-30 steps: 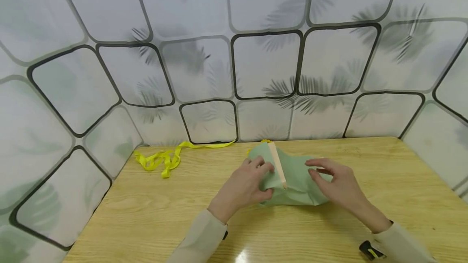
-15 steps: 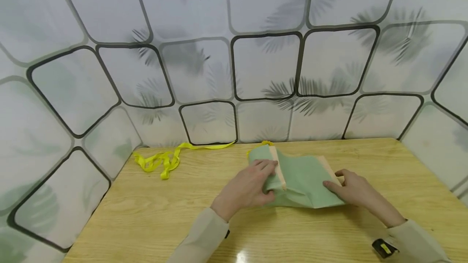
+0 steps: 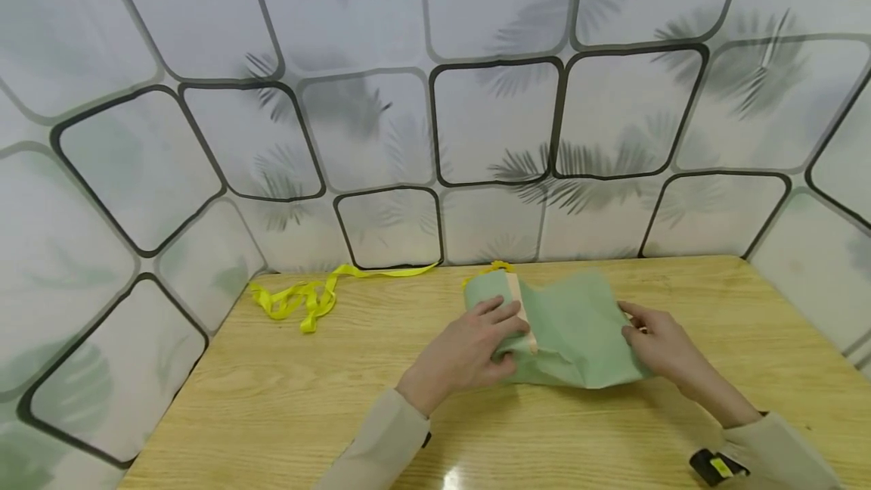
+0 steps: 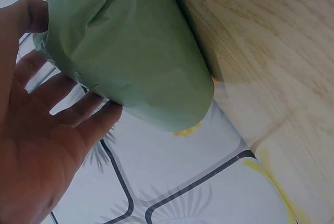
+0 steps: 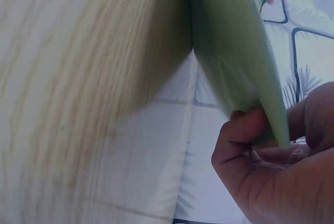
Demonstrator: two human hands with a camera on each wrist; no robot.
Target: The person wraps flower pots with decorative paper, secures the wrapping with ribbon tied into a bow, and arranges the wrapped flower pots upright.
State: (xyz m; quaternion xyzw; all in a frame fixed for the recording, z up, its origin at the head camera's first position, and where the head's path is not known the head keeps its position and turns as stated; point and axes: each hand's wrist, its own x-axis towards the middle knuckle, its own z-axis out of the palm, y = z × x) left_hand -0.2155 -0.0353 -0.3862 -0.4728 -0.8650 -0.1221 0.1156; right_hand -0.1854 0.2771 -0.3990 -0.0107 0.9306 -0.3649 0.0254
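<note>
Yellow ribbon (image 3: pixel 330 295) lies in loose loops at the table's back left corner; one length runs right along the foot of the back wall. Table (image 3: pixel 286 407): pale wood-grain top, bright glare spot (image 3: pixel 451 479) near the bottom of the head view. Wall covering (image 3: pixel 388 131), back and both sides: whitish, rounded panels outlined in grey and black, overprinted with grey and green leaf fronds (image 3: pixel 531 165).
</note>
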